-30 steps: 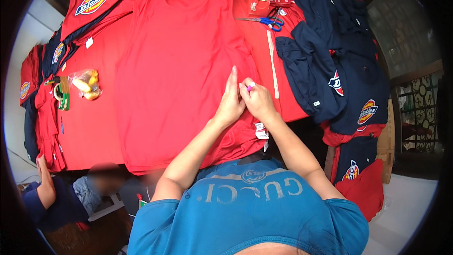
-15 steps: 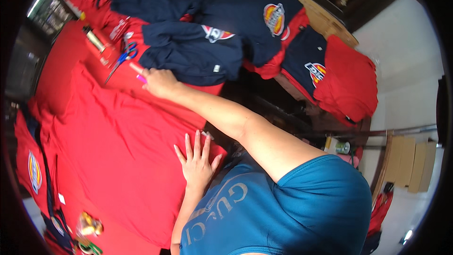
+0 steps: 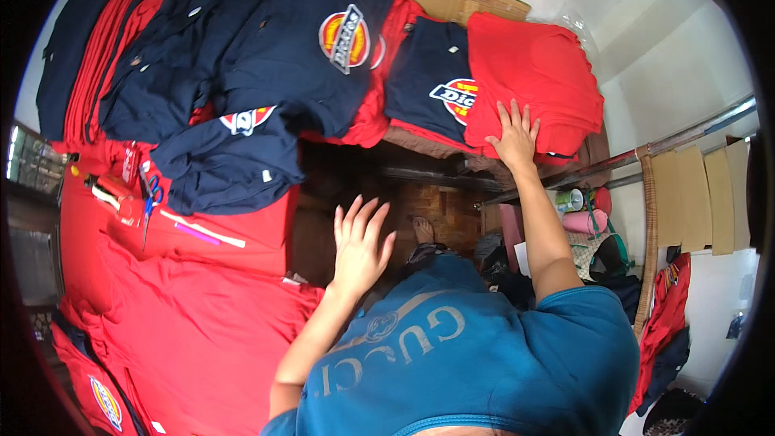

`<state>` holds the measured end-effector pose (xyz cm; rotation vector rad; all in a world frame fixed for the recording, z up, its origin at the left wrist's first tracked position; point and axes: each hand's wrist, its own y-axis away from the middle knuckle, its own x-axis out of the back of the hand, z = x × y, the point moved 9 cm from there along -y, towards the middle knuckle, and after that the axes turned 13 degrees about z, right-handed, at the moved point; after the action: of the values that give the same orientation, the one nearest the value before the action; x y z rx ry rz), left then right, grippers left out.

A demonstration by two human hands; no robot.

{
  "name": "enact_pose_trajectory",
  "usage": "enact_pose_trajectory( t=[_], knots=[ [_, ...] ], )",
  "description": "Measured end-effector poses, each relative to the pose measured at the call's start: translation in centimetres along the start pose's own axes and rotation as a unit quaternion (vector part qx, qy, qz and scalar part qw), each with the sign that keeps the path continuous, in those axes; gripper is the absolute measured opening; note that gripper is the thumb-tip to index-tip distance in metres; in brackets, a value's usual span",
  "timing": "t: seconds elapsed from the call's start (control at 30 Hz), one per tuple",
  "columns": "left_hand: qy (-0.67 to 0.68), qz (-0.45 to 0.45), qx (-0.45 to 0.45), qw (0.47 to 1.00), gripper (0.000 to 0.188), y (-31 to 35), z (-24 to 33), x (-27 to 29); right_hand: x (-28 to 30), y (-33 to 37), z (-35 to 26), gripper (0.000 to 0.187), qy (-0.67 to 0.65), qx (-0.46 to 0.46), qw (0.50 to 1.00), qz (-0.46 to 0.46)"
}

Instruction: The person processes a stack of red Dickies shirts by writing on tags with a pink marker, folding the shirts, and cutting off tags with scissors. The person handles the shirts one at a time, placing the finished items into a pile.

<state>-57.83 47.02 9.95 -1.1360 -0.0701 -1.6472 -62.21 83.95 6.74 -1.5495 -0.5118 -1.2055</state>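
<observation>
My right hand [image 3: 515, 141] lies with fingers spread on a folded red shirt pile [image 3: 533, 73] at the right end of the row of garments. Beside that pile is a folded navy shirt [image 3: 428, 64] with a round-and-diamond logo. My left hand [image 3: 361, 246] is raised and open over the dark gap, holding nothing, just right of a red shirt [image 3: 210, 323] spread on the table. On the red table cover by the scissors [image 3: 151, 198] lie a purple pen-like stick [image 3: 196, 232] and a narrow white strip [image 3: 214, 230].
Heaped navy shirts [image 3: 282, 64] and a stack of folded red and navy garments [image 3: 97, 56] run along the far side. A dark bottle-like container [image 3: 113, 194] stands near the scissors. A metal rail [image 3: 694, 133] crosses on the right, above a pink cylinder [image 3: 583, 221].
My right hand has let go of the purple stick and swung right onto the red pile. My left hand has lifted off the spread red shirt. The view has turned right.
</observation>
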Motion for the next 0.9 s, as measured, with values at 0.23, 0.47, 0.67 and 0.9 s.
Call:
enact_pose_trajectory(
  t=[0.23, 0.47, 0.67, 0.9],
  knots=[
    [0.167, -0.069, -0.013, 0.983, 0.043, -12.7, 5.4, -15.4, -0.9, -3.6, 12.5, 0.025, -0.564, -0.24, 0.789, 0.053],
    [0.085, -0.169, 0.201, 0.961, 0.083, -21.3, 2.1, -32.5, 3.0, -4.0, 10.6, 0.022, -0.548, -0.227, 0.804, 0.03],
    [0.247, -0.135, 0.185, 0.942, 0.051, -25.8, 3.2, -32.4, 7.3, -4.5, 7.0, 0.077, -0.391, 0.0, 0.92, 0.027],
    [0.268, -0.076, 0.167, 0.946, 0.031, -30.4, 10.7, -27.4, 6.3, -4.6, 7.4, 0.094, -0.289, 0.088, 0.95, 0.075]
  ],
)
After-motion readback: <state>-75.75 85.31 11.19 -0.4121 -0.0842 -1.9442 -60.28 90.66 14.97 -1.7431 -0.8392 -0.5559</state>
